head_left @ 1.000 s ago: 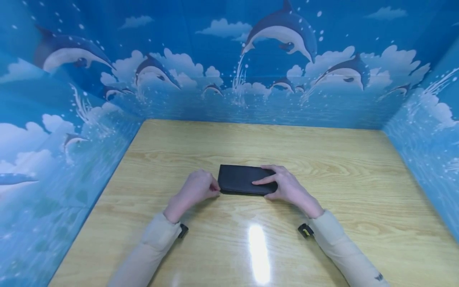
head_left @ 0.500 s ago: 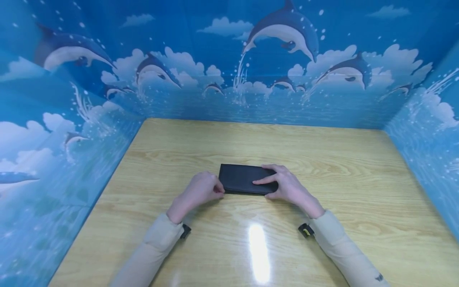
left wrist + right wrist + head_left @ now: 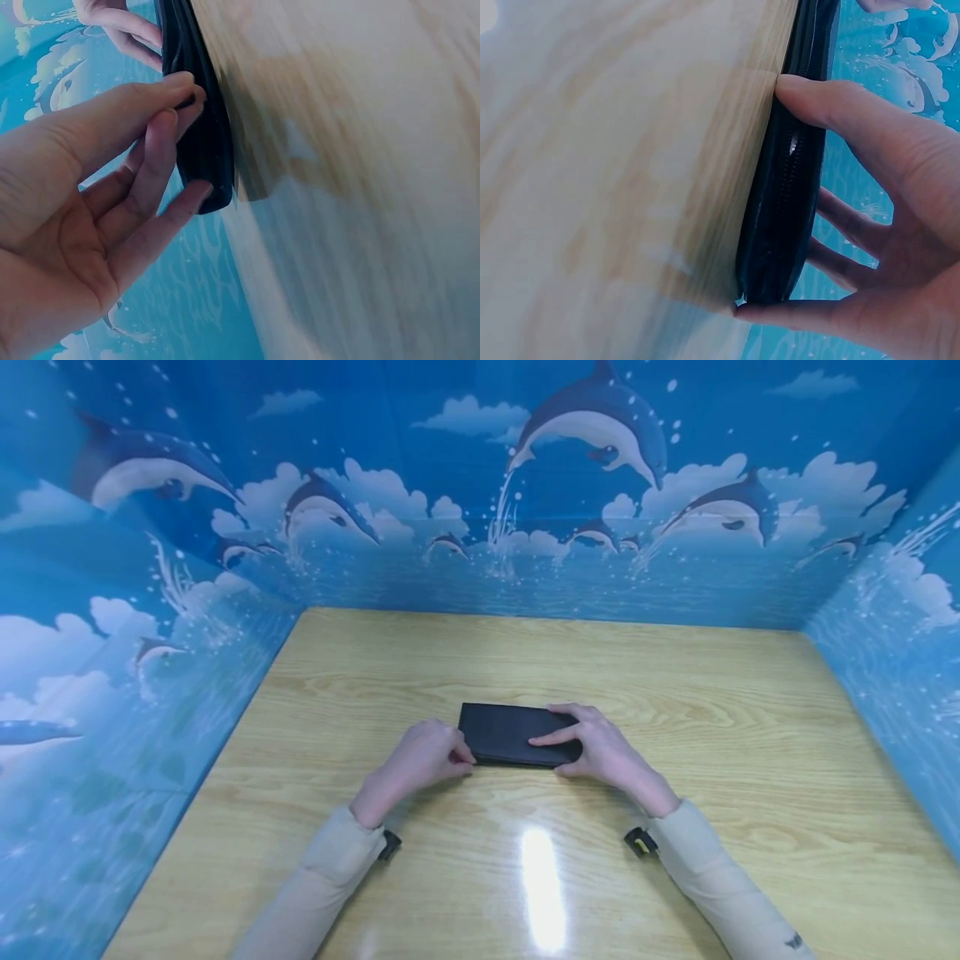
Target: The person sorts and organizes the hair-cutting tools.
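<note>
A black zippered wallet [image 3: 498, 732] lies flat on the wooden table, its long front side toward me. My left hand [image 3: 429, 752] is at the near left corner. In the left wrist view its thumb and index finger pinch a small dark piece, apparently the zipper pull [image 3: 189, 100], mostly hidden by the fingertips. My right hand [image 3: 600, 747] grips the wallet's right end, with the thumb on the front side and the other fingers spread over the top and around the end. In the right wrist view the zipper teeth [image 3: 789, 161] run along the side.
The wooden table [image 3: 675, 693] extends around the wallet on all sides. A blue dolphin-print backdrop [image 3: 480, 585] walls it at the back, left and right. Glare [image 3: 542, 889] shows on the near tabletop.
My left hand has slid a short way right along the wallet's front edge, still pinching. The right hand and the wallet have stayed in place.
</note>
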Demonstrator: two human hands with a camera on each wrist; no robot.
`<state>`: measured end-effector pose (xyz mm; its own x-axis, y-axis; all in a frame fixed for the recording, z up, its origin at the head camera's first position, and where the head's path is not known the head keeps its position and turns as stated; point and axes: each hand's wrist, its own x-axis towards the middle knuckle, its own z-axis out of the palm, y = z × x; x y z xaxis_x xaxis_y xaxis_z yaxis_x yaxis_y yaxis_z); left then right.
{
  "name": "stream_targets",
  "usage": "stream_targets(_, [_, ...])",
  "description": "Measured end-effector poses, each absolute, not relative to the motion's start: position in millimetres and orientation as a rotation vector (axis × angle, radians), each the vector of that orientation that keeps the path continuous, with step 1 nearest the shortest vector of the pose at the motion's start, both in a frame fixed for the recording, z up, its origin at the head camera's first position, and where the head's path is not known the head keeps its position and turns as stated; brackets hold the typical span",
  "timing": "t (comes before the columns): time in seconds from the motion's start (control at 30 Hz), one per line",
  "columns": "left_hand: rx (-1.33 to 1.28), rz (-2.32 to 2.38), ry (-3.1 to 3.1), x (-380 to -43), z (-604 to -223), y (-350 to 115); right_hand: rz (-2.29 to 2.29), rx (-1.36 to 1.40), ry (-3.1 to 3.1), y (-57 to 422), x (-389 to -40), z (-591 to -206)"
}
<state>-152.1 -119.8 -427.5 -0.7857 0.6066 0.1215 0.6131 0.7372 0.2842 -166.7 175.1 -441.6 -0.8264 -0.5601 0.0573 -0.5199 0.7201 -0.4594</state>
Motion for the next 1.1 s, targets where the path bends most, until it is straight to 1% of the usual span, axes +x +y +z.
stream_targets(1.1, [-1.020, -0.483, -2.953, -150.5, -425.2, -103.4, -0.710, -0.880, 2.842, 174.0, -165.4, -440.5])
